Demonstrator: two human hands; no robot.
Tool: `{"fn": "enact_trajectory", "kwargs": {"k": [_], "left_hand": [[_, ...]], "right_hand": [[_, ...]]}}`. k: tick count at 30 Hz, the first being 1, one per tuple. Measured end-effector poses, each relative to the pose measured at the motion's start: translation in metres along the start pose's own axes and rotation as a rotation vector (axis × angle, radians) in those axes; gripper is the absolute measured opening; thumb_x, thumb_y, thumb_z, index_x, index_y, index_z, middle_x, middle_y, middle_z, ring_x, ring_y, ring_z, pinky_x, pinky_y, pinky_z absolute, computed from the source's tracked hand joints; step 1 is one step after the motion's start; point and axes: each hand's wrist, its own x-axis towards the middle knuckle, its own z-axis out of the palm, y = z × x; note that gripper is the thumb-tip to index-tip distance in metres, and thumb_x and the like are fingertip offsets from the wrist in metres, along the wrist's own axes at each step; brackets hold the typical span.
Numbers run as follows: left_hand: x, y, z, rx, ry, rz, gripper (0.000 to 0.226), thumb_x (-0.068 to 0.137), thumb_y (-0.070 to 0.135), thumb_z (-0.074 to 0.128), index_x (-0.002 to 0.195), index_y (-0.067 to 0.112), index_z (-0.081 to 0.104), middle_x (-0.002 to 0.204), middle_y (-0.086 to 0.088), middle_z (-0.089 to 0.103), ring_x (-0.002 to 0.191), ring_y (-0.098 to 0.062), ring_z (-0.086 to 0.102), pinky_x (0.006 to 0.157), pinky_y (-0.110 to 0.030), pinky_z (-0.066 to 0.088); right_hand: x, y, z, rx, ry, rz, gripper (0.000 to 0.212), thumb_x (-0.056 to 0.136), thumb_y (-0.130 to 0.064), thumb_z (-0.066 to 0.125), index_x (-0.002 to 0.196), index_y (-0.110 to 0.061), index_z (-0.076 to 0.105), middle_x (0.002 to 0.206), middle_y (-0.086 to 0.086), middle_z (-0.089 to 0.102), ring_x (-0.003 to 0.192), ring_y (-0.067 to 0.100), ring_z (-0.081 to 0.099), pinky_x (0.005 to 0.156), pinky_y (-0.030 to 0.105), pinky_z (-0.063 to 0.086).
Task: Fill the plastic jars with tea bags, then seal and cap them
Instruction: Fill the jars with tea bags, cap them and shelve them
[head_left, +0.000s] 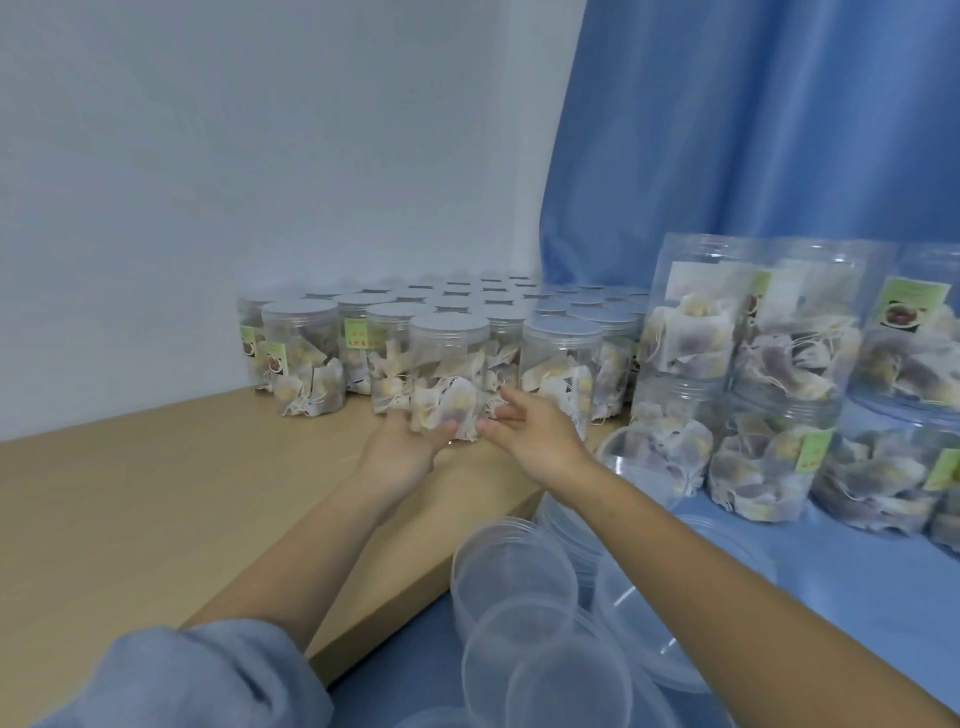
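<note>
A grey-blue sleeve (171, 675) is bunching at the bottom left, nearest the camera, covering the left upper arm. Beside it, empty clear plastic jars (514, 582) are lying and standing in a loose heap on the blue cloth (831, 561) off the desk's right edge, their open mouths facing up and toward the camera.

Both bare forearms are reaching forward over the wooden desk (156, 493). The left hand (400, 447) is cupping the base of a capped jar (449, 374) of tea bags, its fingers curling round the jar's lower left side. The right hand (524, 426) is hovering just beside the same jar on its right, fingers spread and relaxed; whether the fingertips are touching the jar wall I cannot tell. The jar is standing upright near the desk's right edge, at the front of the group, its pale lid (449, 325) on.

Behind and around it, many more capped jars (467, 306) filled with tea bags are standing in rows toward the desk's far corner against the white wall (260, 156). Some are showing green labels (358, 332).

To the right, on the blue cloth, larger filled jars (769, 384) are sitting stacked two high in front of a blue curtain (779, 130). One open jar (639, 457) holding tea bags is standing just in front of them.
</note>
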Motion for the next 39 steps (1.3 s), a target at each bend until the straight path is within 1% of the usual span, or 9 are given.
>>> {"fn": "enact_trajectory", "kwargs": {"k": [3, 6, 12, 17, 20, 23, 26, 30, 39], "left_hand": [[-0.014, 0.019, 0.02, 0.026, -0.046, 0.045, 0.049, 0.088, 0.021, 0.063, 0.128, 0.002, 0.041, 0.085, -0.008, 0.059, 0.085, -0.029, 0.06, 0.095, -0.05, 0.048], [-0.036, 0.052, 0.052, 0.083, -0.137, 0.149, 0.019, 0.093, 0.014, 0.05, 0.112, 0.012, 0.054, 0.085, -0.009, 0.064, 0.086, -0.03, 0.063, 0.092, -0.049, 0.05], [-0.076, 0.121, 0.12, 0.045, -0.25, 0.274, 0.018, 0.097, 0.02, 0.044, 0.098, 0.013, 0.061, 0.085, -0.009, 0.066, 0.081, -0.03, 0.065, 0.084, -0.046, 0.054], [-0.088, 0.165, 0.182, 0.246, -0.258, 0.353, 0.059, 0.089, 0.044, 0.051, 0.141, 0.024, 0.031, 0.118, -0.009, 0.058, 0.091, -0.03, 0.066, 0.071, -0.04, 0.059], [-0.081, 0.184, 0.218, 0.354, -0.248, 0.336, 0.087, 0.077, 0.068, 0.051, 0.148, 0.036, 0.013, 0.143, -0.007, 0.044, 0.117, -0.036, 0.053, 0.09, -0.045, 0.051], [-0.07, 0.196, 0.247, 0.32, -0.217, 0.3, 0.11, 0.061, 0.077, 0.059, 0.148, 0.037, 0.005, 0.144, -0.009, 0.044, 0.126, -0.033, 0.046, 0.094, -0.039, 0.045], [-0.06, 0.196, 0.271, 0.251, -0.187, 0.296, 0.124, 0.055, 0.074, 0.068, 0.15, 0.031, 0.002, 0.141, -0.009, 0.048, 0.127, -0.03, 0.047, 0.092, -0.032, 0.041], [-0.048, 0.186, 0.299, 0.278, -0.064, 0.263, 0.123, 0.058, 0.068, 0.072, 0.15, 0.029, 0.001, 0.129, -0.013, 0.057, 0.122, -0.031, 0.051, 0.092, -0.038, 0.045], [-0.03, 0.165, 0.33, 0.265, 0.122, 0.257, 0.087, 0.074, 0.037, 0.076, 0.139, 0.015, 0.023, 0.131, -0.02, 0.043, 0.113, -0.038, 0.052, 0.088, -0.045, 0.044]], "right_hand": [[-0.012, -0.004, -0.016, 0.032, 0.008, -0.011, 0.056, 0.088, -0.026, 0.063, 0.139, -0.017, 0.042, 0.127, 0.003, 0.058, 0.108, 0.013, 0.056, 0.096, 0.027, 0.043], [-0.027, -0.014, -0.043, 0.055, 0.075, -0.047, 0.045, 0.091, -0.026, 0.058, 0.133, -0.016, 0.049, 0.124, 0.007, 0.06, 0.109, 0.021, 0.059, 0.098, 0.04, 0.047], [-0.062, -0.018, -0.135, 0.084, 0.238, -0.087, 0.027, 0.095, -0.028, 0.05, 0.118, -0.016, 0.058, 0.116, 0.008, 0.064, 0.104, 0.025, 0.062, 0.092, 0.046, 0.05], [-0.09, -0.001, -0.211, 0.208, 0.354, -0.079, 0.016, 0.099, -0.025, 0.042, 0.108, -0.021, 0.055, 0.099, 0.007, 0.064, 0.077, 0.019, 0.067, 0.072, 0.034, 0.057], [-0.1, 0.008, -0.249, 0.336, 0.459, -0.123, 0.019, 0.1, -0.021, 0.04, 0.116, -0.025, 0.049, 0.087, 0.005, 0.063, 0.066, 0.018, 0.065, 0.072, 0.035, 0.057], [-0.11, 0.022, -0.274, 0.392, 0.507, -0.158, 0.027, 0.1, -0.019, 0.041, 0.125, -0.028, 0.044, 0.082, 0.004, 0.063, 0.063, 0.017, 0.063, 0.067, 0.029, 0.058], [-0.112, 0.039, -0.286, 0.407, 0.536, -0.14, 0.038, 0.099, -0.017, 0.042, 0.135, -0.028, 0.037, 0.081, 0.004, 0.061, 0.062, 0.017, 0.061, 0.06, 0.024, 0.055], [-0.104, 0.061, -0.292, 0.434, 0.573, -0.081, 0.041, 0.099, -0.016, 0.043, 0.138, -0.025, 0.035, 0.08, 0.003, 0.061, 0.061, 0.016, 0.057, 0.058, 0.023, 0.053], [-0.093, 0.095, -0.29, 0.326, 0.535, 0.048, 0.031, 0.095, -0.026, 0.05, 0.126, -0.026, 0.047, 0.081, -0.001, 0.065, 0.063, 0.014, 0.062, 0.065, 0.032, 0.055]]}}
